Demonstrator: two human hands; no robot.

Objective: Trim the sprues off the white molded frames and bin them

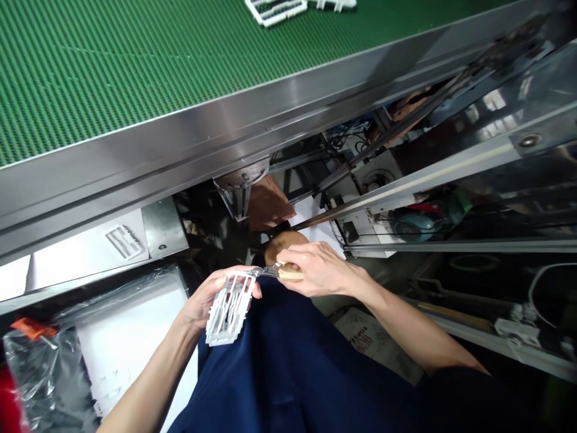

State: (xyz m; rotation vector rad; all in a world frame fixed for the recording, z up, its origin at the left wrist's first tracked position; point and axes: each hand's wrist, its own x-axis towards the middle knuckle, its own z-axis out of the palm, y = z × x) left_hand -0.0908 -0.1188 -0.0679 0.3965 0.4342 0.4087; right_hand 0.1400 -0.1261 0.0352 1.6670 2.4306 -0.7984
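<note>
My left hand (205,299) is closed around a white slatted plastic part (229,308), a small open frame with thin bars, held tilted above my lap. In my right hand (318,266) is a pair of nippers (288,273) with pale yellow handles. Their metal jaws meet the upper right corner of the part, close to my left fingertips. Whether the jaws are closed on the plastic is too small to tell.
A green ribbed conveyor belt (135,66) with a steel side rail (288,90) runs across the top, carrying white parts (279,11). Another white part (125,242) lies on a shelf at left. Clear plastic bags (40,367) sit below it. Metal machine bars (451,162) fill the right.
</note>
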